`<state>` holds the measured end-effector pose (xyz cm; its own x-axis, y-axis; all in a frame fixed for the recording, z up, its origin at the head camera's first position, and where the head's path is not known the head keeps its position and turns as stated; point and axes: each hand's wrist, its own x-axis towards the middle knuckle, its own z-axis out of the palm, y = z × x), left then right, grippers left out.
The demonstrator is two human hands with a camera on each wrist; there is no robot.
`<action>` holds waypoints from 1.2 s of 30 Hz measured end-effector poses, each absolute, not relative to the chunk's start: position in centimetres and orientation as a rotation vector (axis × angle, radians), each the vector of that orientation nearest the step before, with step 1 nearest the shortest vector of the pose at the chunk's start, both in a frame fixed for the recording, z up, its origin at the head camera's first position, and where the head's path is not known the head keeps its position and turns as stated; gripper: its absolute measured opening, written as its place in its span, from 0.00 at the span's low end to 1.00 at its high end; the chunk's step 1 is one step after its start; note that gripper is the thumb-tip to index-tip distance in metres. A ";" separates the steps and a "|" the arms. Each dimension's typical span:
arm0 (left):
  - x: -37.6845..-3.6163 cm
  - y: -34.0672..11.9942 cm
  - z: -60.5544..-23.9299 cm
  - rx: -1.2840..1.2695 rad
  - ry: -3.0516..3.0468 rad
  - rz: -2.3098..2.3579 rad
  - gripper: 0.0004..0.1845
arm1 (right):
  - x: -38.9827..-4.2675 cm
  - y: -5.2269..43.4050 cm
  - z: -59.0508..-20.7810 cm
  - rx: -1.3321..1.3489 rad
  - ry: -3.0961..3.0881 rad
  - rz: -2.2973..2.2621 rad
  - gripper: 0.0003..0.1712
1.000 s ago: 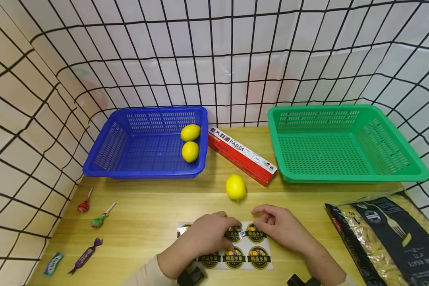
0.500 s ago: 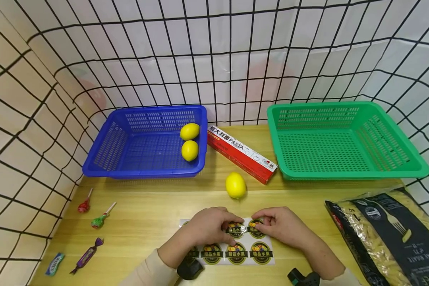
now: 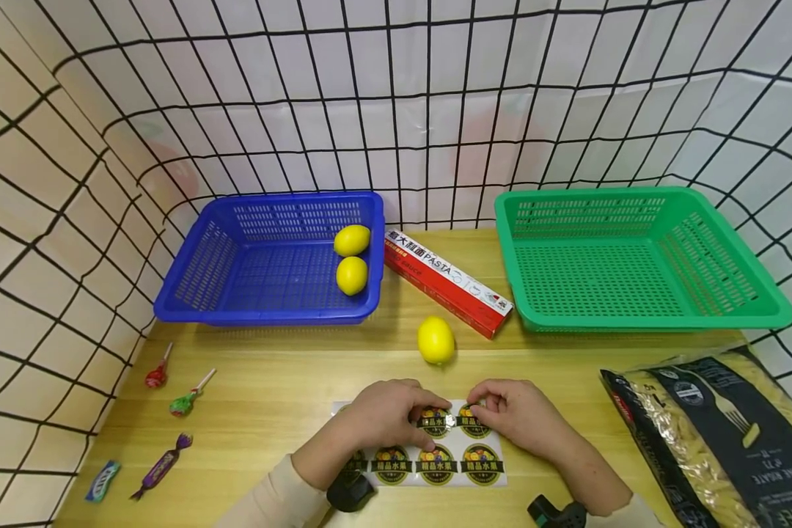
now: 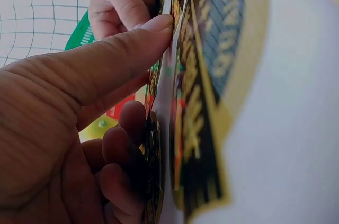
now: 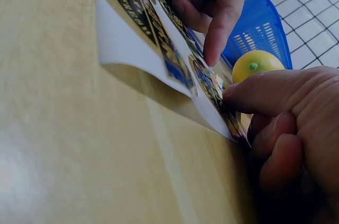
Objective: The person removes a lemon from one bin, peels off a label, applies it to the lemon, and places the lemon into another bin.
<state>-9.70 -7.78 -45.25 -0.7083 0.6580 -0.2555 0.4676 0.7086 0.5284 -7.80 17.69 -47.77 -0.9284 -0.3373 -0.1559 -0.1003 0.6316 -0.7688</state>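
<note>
A white sheet of round black-and-gold fruit stickers (image 3: 458,455) lies at the table's front, below a yellow lemon (image 3: 435,340). Over its upper left part is my left hand (image 3: 386,414), thumb and index finger spread apart and touching the sheet. My right hand (image 3: 521,414) pinches the sheet's upper right edge, at the corner sticker (image 3: 473,429), with thumb and curled fingers. In the right wrist view the sheet's near edge (image 5: 143,73) bows up off the wood. Whether the corner sticker is lifted from its backing, I cannot tell.
A blue basket (image 3: 264,319) with two lemons (image 3: 352,258) stands back left, a green basket (image 3: 647,323) back right. Between them lies a red pasta box (image 3: 449,282). Lollipops (image 3: 183,403) and wrapped candies (image 3: 161,469) lie left, a penne bag (image 3: 719,433) right. Black wire mesh (image 3: 429,110) encloses the table.
Over the last second the hands and the sticker sheet shift slightly in view, and the right hand's fingertips close in on the corner sticker. Since half a second ago, almost nothing differs.
</note>
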 end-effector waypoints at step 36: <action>-9.7 -7.6 -44.7 0.749 2.342 1.290 0.08 | -7.3 17.5 -47.9 -0.343 1.883 -2.095 0.04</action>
